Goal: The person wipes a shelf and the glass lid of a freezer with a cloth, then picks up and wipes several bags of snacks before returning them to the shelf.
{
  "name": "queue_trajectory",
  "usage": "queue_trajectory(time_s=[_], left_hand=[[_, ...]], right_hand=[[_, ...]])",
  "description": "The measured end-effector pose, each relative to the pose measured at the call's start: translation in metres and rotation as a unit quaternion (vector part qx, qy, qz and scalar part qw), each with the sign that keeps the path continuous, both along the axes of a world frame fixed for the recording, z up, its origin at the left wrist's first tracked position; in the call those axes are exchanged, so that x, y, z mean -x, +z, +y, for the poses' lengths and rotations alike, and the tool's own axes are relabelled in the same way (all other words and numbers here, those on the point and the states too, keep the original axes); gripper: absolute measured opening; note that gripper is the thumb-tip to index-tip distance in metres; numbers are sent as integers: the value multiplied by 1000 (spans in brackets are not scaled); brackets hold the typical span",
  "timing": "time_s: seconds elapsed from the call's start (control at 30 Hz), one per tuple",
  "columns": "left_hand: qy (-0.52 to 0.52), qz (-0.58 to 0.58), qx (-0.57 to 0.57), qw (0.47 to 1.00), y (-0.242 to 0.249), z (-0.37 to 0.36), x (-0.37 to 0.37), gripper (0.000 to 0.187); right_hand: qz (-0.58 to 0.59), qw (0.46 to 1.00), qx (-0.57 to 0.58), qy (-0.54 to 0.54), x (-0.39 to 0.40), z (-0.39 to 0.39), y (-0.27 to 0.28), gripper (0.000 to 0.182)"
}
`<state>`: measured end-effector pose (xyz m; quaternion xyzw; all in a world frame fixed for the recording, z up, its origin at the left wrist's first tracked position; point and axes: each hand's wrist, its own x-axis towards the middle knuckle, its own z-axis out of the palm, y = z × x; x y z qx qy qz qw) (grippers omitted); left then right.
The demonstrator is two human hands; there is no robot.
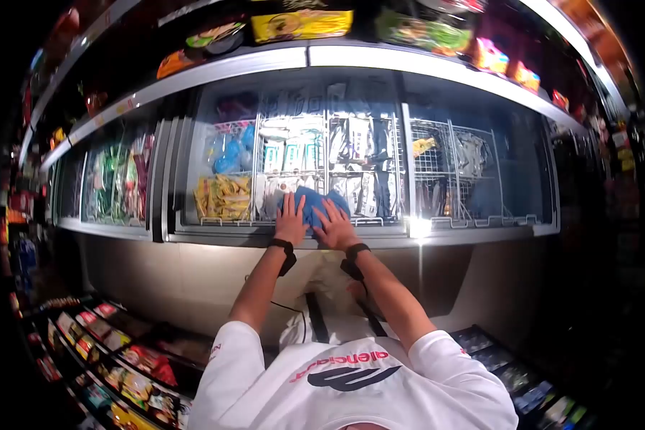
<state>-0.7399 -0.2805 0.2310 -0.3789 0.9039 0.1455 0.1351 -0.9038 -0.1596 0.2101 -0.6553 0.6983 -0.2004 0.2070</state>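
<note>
A blue cloth (309, 203) lies on the glass lid of a chest freezer (251, 235), close to its front edge. My left hand (292, 221) rests flat on the left part of the cloth, fingers spread and pointing forward. Just to the right, my right hand (335, 225) presses on the cloth's right part, its fingers also apart. A dark band is on each wrist. Beneath the glass, wire baskets hold yellow packets (223, 198), a blue bag (232, 154) and white packages (292, 136).
Above the freezer's back runs a shelf (365, 56) with colourful packages. Racks of packets (140, 365) stand low at the left, with another rack (519, 380) at the lower right. A bright reflection shows near the freezer's front rim, right of my hands.
</note>
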Motion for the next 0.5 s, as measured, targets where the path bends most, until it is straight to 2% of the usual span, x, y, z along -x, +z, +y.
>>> queue_trajectory(time_s=[0.17, 0.33, 0.5], left_hand=[[45, 68, 3, 997, 8, -76, 44, 96], [76, 64, 9, 995, -9, -187, 111, 94], [86, 101, 32, 991, -21, -279, 164, 95]], right_hand=[[39, 999, 3, 8, 46, -91, -1, 64], [63, 997, -38, -14, 102, -211, -1, 68], [99, 994, -23, -41, 148, -306, -12, 68]])
